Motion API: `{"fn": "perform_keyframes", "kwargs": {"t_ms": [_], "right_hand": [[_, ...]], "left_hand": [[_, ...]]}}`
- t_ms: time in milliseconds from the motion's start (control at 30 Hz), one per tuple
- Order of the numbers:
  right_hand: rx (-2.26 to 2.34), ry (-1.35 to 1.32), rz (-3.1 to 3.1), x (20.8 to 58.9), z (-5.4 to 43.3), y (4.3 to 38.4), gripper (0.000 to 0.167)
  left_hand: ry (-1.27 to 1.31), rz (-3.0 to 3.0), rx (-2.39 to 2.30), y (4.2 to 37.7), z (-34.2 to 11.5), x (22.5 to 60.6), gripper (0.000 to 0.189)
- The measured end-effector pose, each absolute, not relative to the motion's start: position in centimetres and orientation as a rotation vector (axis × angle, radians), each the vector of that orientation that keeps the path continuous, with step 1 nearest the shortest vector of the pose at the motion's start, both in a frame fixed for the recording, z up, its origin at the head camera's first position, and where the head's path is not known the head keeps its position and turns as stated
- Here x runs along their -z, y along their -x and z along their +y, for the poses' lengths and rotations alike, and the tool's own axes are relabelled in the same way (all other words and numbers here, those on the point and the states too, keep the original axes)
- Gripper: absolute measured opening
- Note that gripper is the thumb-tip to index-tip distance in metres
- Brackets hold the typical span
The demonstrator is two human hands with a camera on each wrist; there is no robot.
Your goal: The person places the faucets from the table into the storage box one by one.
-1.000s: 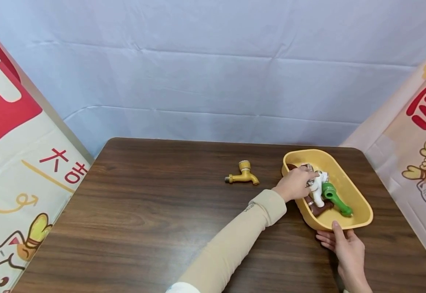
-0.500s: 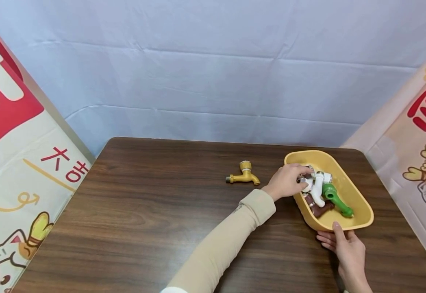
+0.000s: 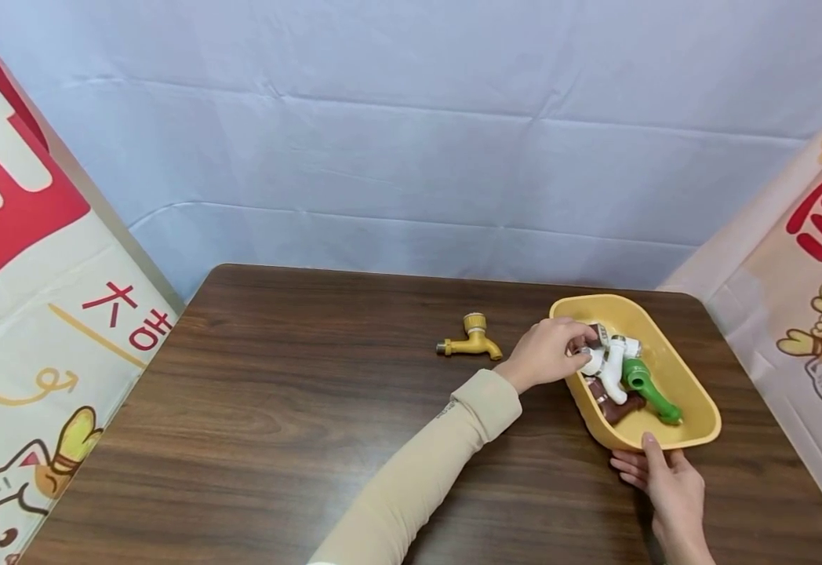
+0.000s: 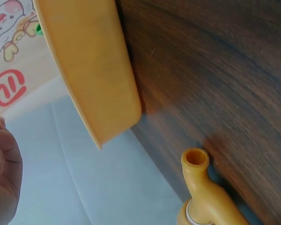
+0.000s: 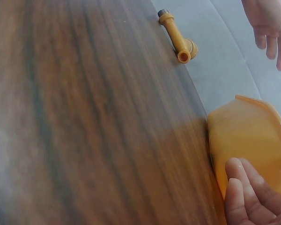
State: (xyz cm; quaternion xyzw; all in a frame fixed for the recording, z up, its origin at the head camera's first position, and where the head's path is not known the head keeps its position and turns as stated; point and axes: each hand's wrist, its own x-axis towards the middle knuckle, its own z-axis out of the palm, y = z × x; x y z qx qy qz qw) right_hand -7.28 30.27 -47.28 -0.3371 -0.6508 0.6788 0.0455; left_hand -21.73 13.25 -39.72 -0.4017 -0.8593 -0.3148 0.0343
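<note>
A yellow plastic basin point(image 3: 672, 357) stands at the right of the table, holding several faucets. My left hand point(image 3: 545, 353) reaches over its left rim, fingertips at a brown faucet point(image 3: 600, 336) with a metal end. I cannot tell whether they grip it; in the left wrist view the fingers point(image 4: 2, 145) bend, their tips near the frame edge. Beside them lie a white faucet point(image 3: 614, 369), a green faucet point(image 3: 654, 392) and another brown faucet point(image 3: 616, 406). My right hand point(image 3: 672, 486) holds the basin's near end, thumb at the rim, fingers along the outer wall.
On the wooden table point(image 3: 277, 392), left of the basin, lies a yellow faucet point(image 3: 473, 341). A pale cloth point(image 3: 411, 157) hangs behind the table. Printed sheets with cartoon figures flank both sides.
My left hand has drawn back slightly to the left from over the white faucet, uncovering more of it and the brown faucet's metal end. The right hand stays at the basin.
</note>
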Motion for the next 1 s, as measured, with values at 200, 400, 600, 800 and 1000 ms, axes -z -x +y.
{"fn": "perform_keyframes", "kwargs": {"t_ms": [200, 400, 600, 800, 1000], "right_hand": [[-2.076, 1.046, -1.984, 47.2, 30.2, 7.2, 0.034], [-2.062, 1.06, -1.998, 47.1, 30.1, 7.2, 0.034], [-2.054, 1.059, -2.005, 47.1, 30.1, 7.1, 0.034], [-2.061, 1.043, -2.0, 47.1, 30.1, 7.2, 0.034], [-2.059, 1.05, -2.003, 47.2, 30.0, 7.2, 0.035]], "left_hand": [[1.249, -2.642, 0.958, 21.5, 12.5, 39.6, 0.025], [1.242, -2.597, 0.931, 21.4, 11.9, 40.1, 0.024], [1.248, -2.587, 0.961, 21.3, 11.2, 40.8, 0.026], [1.247, -2.591, 0.987, 21.3, 10.6, 41.4, 0.028], [1.225, -2.62, 1.01, 21.4, 9.6, 42.2, 0.03]]}}
